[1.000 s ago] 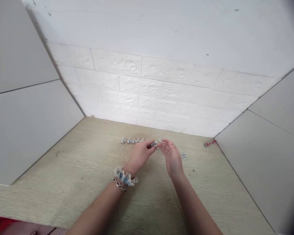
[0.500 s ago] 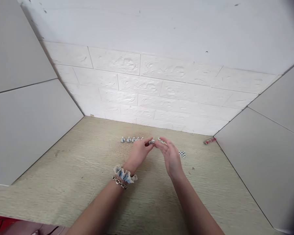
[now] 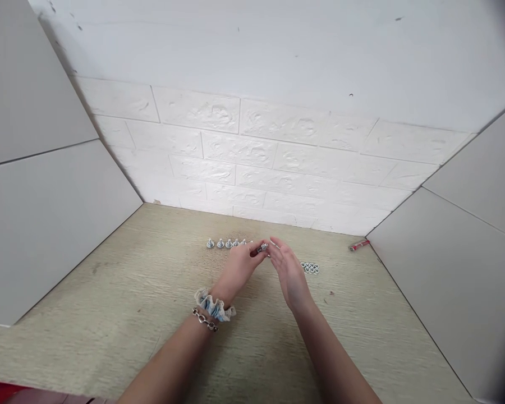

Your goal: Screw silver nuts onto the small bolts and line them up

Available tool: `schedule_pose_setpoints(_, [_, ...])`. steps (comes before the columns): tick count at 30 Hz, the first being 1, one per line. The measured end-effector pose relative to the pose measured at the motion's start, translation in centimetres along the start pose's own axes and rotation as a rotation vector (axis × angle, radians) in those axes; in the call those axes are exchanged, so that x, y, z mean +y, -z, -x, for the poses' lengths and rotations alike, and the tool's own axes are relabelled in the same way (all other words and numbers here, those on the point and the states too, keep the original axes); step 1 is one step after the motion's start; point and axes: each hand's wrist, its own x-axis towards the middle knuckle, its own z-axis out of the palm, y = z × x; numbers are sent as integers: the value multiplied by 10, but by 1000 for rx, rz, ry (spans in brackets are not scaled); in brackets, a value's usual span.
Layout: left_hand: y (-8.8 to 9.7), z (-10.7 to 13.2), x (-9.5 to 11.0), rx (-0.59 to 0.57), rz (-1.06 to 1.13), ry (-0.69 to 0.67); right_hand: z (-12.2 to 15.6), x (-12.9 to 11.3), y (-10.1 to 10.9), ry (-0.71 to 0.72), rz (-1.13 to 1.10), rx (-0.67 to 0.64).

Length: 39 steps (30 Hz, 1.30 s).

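Observation:
My left hand (image 3: 240, 267) pinches a small silver bolt (image 3: 262, 247) between thumb and fingertips, its end pointing to the right. Facing it, my right hand (image 3: 289, 272) has its fingers stretched out, fingertips right at the bolt's end; whether they touch it I cannot tell. Beyond my left hand, several silver bolts (image 3: 220, 243) stand upright in a row, heads down with washers round them. The right end of that row is partly hidden by my left fingers. Beside my right hand lies a tight cluster of several nuts (image 3: 310, 267).
All this is on a pale wood-grain tabletop (image 3: 151, 269). A small red tool with a metal end (image 3: 359, 245) lies at the far right corner. A white brick-pattern wall (image 3: 252, 151) closes the back, with grey panels (image 3: 59, 224) on both sides.
My right fingers have come further round towards the bolt, now covering the washers seen behind them before. The bolt stays in my left hand. The view has tilted slightly.

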Motion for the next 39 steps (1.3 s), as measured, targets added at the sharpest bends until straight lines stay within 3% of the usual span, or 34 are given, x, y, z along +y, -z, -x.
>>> schedule_pose_setpoints(6, [0, -2, -4, 27, 13, 64, -8, 2, 12, 103, 91, 190])
schedule_pose_setpoints(15, [1, 1, 3, -36, -11, -59, -3, -2, 1, 52, 103, 54])
schedule_pose_setpoints(23, [-5, 2, -2, -54, -83, -46, -7, -8, 10, 87, 270, 257])
schedule_pose_setpoints(28, [-6, 2, -1, -60, -55, -67, -5, -7, 7, 37, 212, 153])
schedule_pose_setpoints(35, [-6, 0, -8, -9, -118, -43, -7, -5, 10, 60, 295, 224])
schedule_pose_setpoints(39, [-5, 1, -6, -24, -111, -90, -5, -8, 7, 53, 255, 116])
